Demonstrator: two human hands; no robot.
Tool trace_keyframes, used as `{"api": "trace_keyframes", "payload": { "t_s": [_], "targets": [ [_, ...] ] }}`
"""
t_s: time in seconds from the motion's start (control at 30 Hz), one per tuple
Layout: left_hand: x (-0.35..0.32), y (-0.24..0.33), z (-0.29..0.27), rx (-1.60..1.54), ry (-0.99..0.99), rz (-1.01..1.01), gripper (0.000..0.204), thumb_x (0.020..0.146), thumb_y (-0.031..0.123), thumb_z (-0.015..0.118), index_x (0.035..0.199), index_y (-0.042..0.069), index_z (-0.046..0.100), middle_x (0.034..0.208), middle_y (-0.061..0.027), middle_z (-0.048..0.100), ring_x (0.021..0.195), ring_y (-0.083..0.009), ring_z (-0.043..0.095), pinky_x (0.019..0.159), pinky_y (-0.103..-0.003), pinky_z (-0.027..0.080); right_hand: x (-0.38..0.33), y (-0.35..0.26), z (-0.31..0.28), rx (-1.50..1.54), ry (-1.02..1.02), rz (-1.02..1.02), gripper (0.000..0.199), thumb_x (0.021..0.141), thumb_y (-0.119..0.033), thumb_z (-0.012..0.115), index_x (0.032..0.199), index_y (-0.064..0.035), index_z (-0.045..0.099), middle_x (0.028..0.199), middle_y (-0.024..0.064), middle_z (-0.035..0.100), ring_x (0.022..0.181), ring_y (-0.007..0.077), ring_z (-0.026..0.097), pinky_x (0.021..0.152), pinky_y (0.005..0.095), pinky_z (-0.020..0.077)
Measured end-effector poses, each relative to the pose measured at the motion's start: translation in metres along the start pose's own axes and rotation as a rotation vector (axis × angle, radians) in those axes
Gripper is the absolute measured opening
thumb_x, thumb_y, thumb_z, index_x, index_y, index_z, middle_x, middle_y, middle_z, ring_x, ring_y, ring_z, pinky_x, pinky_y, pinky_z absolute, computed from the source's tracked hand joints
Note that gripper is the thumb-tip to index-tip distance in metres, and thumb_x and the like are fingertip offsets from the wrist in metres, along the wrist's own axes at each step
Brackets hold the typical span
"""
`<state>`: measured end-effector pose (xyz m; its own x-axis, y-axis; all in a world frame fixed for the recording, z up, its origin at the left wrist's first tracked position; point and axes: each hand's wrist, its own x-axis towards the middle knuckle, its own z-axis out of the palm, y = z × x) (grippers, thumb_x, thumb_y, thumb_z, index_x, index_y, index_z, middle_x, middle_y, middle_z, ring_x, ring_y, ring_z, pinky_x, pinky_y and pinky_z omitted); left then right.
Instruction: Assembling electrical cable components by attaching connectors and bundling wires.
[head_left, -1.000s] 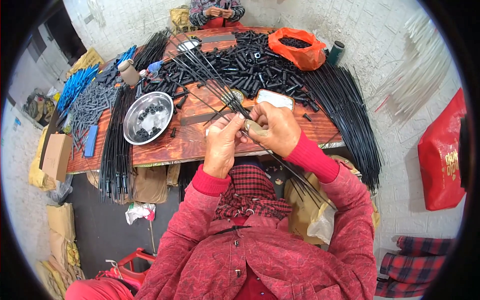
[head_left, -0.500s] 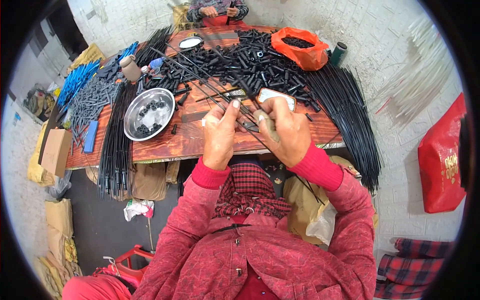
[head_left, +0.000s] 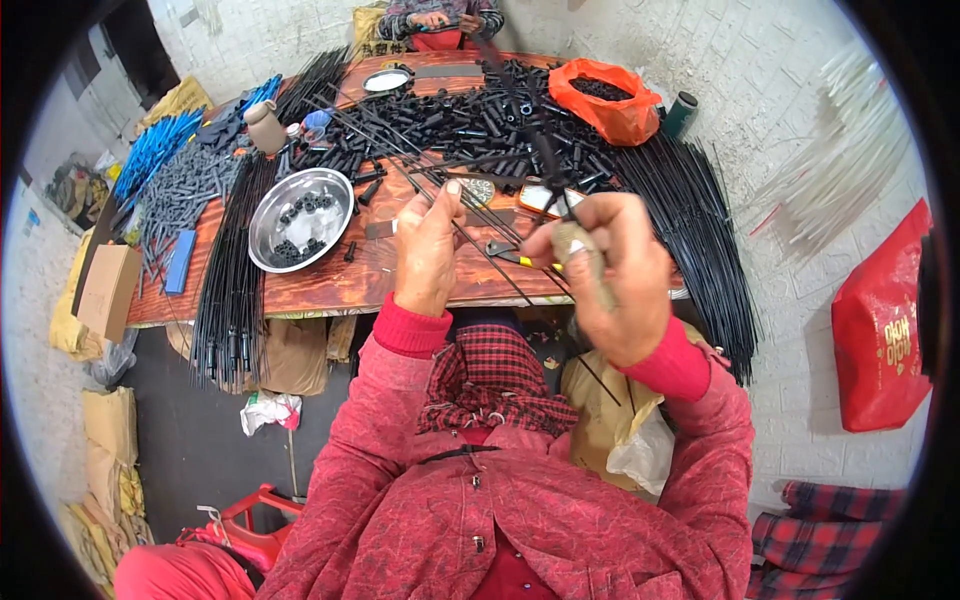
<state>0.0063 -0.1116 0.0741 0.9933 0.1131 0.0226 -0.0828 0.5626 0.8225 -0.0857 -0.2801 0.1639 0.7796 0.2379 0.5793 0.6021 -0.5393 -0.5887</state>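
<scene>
- Whitewashed wall [head_left: 665, 40] behind; red-brown wooden counter [head_left: 350, 292] crowded with black stock, as I get it on my distant feed.
- Left hand [head_left: 428, 255]: closed, thumb up, gripping a few thin black rods [head_left: 412, 170] that slant across the near counter.
- Right hand [head_left: 630, 280]: fingers curled in, pinching the lower end of a dark slender piece [head_left: 545, 150] that points up and away. It's blurred; I can't tell its exact form. Tan pad [head_left: 575, 245] at the fingers, can't tell how it's fixed.
- Hands are apart, both above the near edge.
- Step in hand, my call: rod handling, left steadying the rods while right works the dark piece clear of them. Can't tell if anything is being joined or separated.
- Next move, I'd judge, calls for a firm left pinch and a controlled right wrist, so the loose rods don't splay or snag.
- Yellow-handled pliers [head_left: 527, 261] lie between the hands, held by neither.
- Nearby: heap of black tubular parts [head_left: 440, 125] beyond, steel bowl [head_left: 264, 232] to the left, rod bundle [head_left: 690, 235] to the right.
</scene>
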Motion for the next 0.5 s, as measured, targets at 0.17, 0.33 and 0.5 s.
{"api": "trace_keyframes", "payload": {
  "t_s": [0.17,0.33,0.5],
  "targets": [
    [0.008,0.007,-0.003,0.019,-0.020,0.038,0.019,0.094,0.022,0.065,0.089,0.004,0.061,0.074,0.0016,0.056,0.060,-0.0075,0.052,0.052,-0.023,0.045,-0.001,-0.017,-0.025,0.270,0.075,0.111,0.017,0.102,-0.012,0.044,0.112,-0.0001,0.039,0.083,0.0113,0.062,0.064,0.0090,0.056,0.059,0.0216,0.0472],
    [0.026,0.007,-0.015,-0.032,0.010,0.097,0.015,0.095,0.020,0.064,0.094,0.005,0.063,0.074,0.0019,0.059,0.061,-0.0073,0.053,0.053,-0.023,0.045,-0.003,-0.048,-0.055,0.308,0.338,-0.019,0.023,0.101,-0.013,0.046,0.116,0.0035,0.043,0.077,0.0113,0.063,0.052,0.0030,0.044,0.048,0.0165,0.0353],
    [0.010,0.024,-0.019,0.044,-0.053,0.019,0.018,0.094,0.022,0.065,0.094,0.004,0.063,0.074,0.0009,0.058,0.062,-0.0070,0.052,0.054,-0.023,0.046,0.023,-0.025,-0.097,0.159,0.386,0.074,0.034,0.104,-0.018,0.044,0.122,0.0083,0.054,0.077,0.0080,0.061,0.049,0.0023,0.041,0.046,0.0155,0.0307]
  ]
}}
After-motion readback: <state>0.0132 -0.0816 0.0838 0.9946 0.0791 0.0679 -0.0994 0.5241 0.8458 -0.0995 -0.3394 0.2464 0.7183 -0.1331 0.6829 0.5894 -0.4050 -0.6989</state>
